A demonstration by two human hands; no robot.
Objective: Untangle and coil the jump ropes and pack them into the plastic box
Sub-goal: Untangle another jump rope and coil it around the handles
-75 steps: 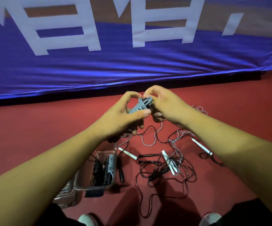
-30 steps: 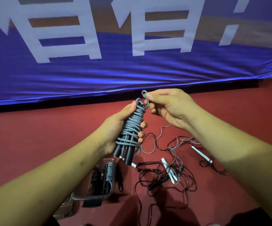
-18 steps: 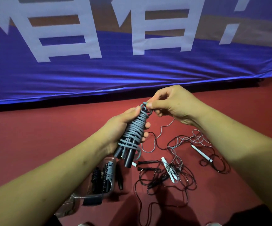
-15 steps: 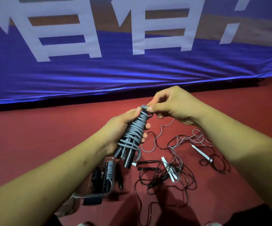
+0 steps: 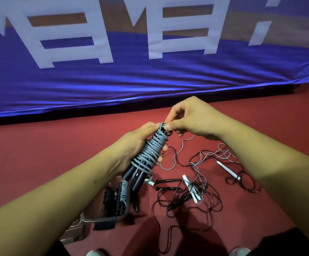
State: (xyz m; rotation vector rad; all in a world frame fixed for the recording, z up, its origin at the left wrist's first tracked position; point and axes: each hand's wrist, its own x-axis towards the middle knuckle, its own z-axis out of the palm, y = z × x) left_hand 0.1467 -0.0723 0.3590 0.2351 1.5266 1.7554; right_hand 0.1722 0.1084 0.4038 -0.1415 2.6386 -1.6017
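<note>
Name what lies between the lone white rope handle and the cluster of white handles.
Head view: tangled thin black and grey cords fill the stretch from lone white rope handle to cluster of white handles.

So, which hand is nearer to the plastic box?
Left. The left hand holds the coiled grey rope above the plastic box, slightly to its right. The right hand pinches the rope's top end, higher and farther right.

The left grip (image 5: 133, 145) held the coiled grey rope (image 5: 150, 154); the right grip (image 5: 192, 121) pinched its top end. Below them lay tangled ropes (image 5: 192, 191) and the plastic box (image 5: 94, 219).
</note>
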